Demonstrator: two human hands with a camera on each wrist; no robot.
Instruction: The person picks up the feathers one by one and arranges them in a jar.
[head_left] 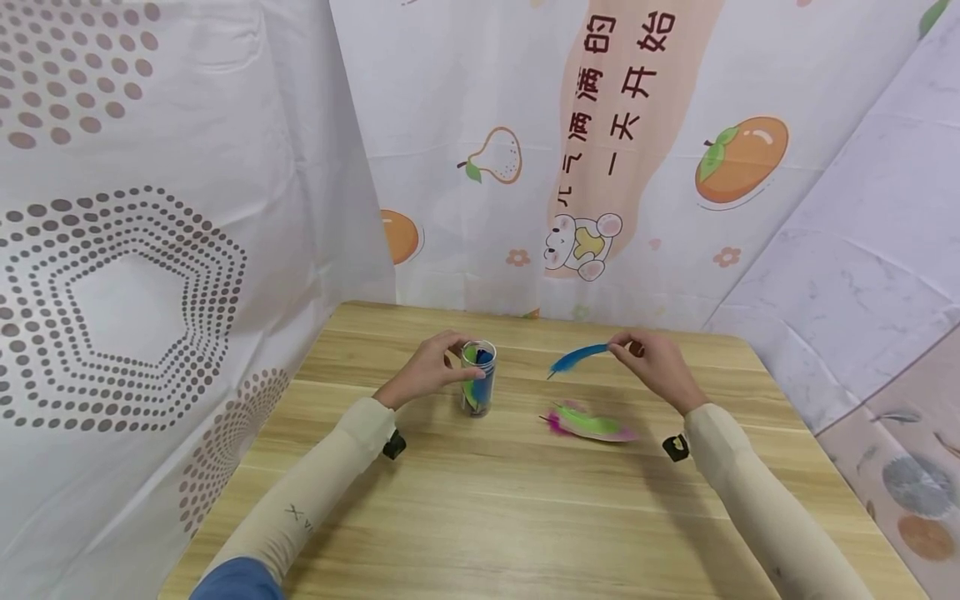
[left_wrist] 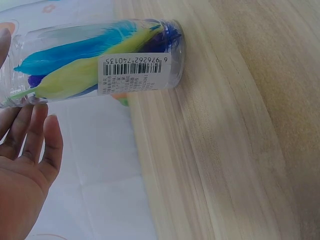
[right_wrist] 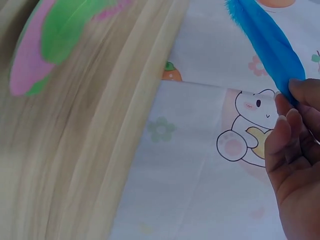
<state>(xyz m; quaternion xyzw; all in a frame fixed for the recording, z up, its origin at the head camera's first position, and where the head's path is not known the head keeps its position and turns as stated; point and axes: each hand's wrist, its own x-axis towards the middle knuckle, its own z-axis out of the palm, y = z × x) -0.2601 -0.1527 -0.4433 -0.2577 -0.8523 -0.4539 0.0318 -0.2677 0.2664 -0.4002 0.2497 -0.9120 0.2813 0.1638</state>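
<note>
A clear plastic jar (head_left: 480,407) stands upright on the table, holding blue, purple and yellow-green feathers. My left hand (head_left: 429,367) grips it near the rim, thumb on the near side and fingers round the far side. In the left wrist view a white barcode label (left_wrist: 134,74) shows on the jar wall, over a yellow-green feather (left_wrist: 70,80). Right of the jar, my right hand (head_left: 658,367) pinches the tip of a blue feather (head_left: 581,357) above the table. The quill end points left, toward the jar. Green and pink feathers (head_left: 592,423) lie below it on the tabletop.
The wood-grain table (head_left: 480,517) ends at a printed cloth (head_left: 465,250) hanging behind. Another patterned cloth (head_left: 135,300) hangs along the left side, and a marbled one (head_left: 862,250) along the right. Both wrists carry small black devices (head_left: 676,447).
</note>
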